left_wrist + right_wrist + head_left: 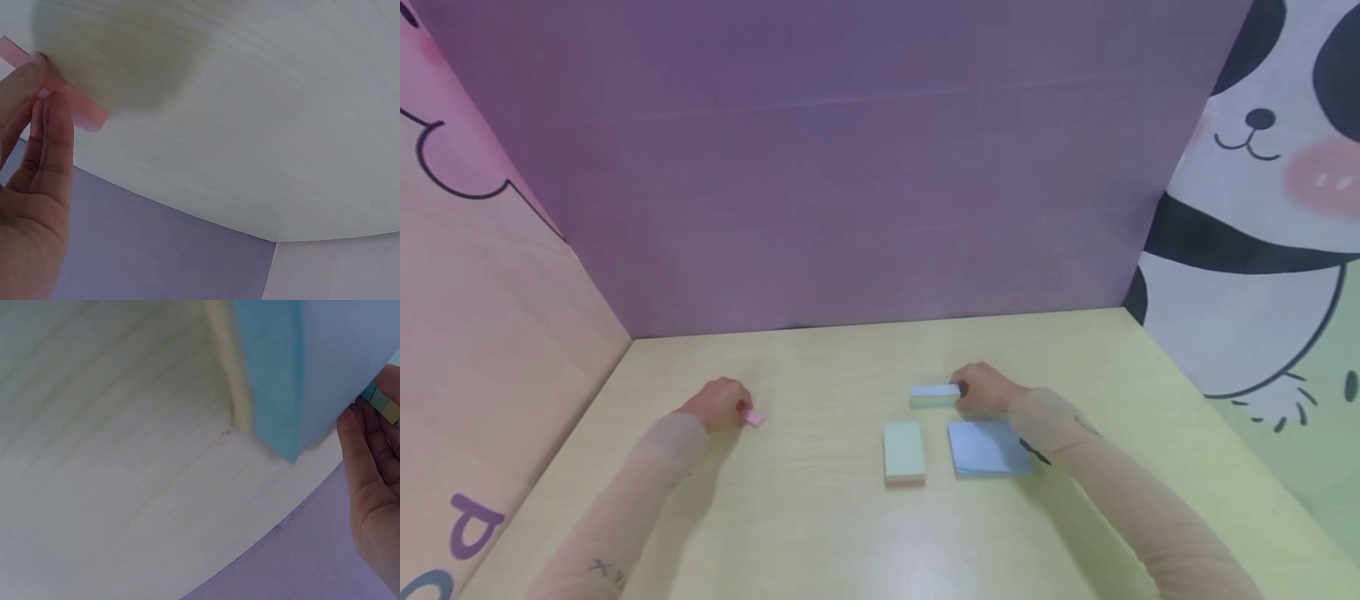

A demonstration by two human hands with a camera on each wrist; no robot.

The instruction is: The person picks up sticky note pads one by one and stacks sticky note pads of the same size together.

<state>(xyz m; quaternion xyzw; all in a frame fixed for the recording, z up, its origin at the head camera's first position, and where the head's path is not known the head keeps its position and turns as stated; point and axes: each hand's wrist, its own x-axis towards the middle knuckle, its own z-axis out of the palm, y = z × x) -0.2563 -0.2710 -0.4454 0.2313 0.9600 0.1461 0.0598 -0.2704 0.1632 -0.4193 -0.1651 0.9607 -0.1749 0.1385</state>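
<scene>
My left hand (718,403) pinches a small pink sticky-note pad (756,417) between thumb and fingertips, over the left part of the table. In the left wrist view the pink strip juts out past the fingers on both sides. On the right, my right hand (988,387) grips the right end of a long, layered block of sticky notes (934,395) with a pale blue top and yellow-green side. A wide blue pad (988,450) lies just in front of that hand, and a pale green block (904,451) with a pinkish bottom layer lies to its left.
The pale wooden table (820,533) ends at a purple wall (850,208) at the back. A panel with a panda picture (1247,325) stands along the right side, and a pale panel (512,317) along the left.
</scene>
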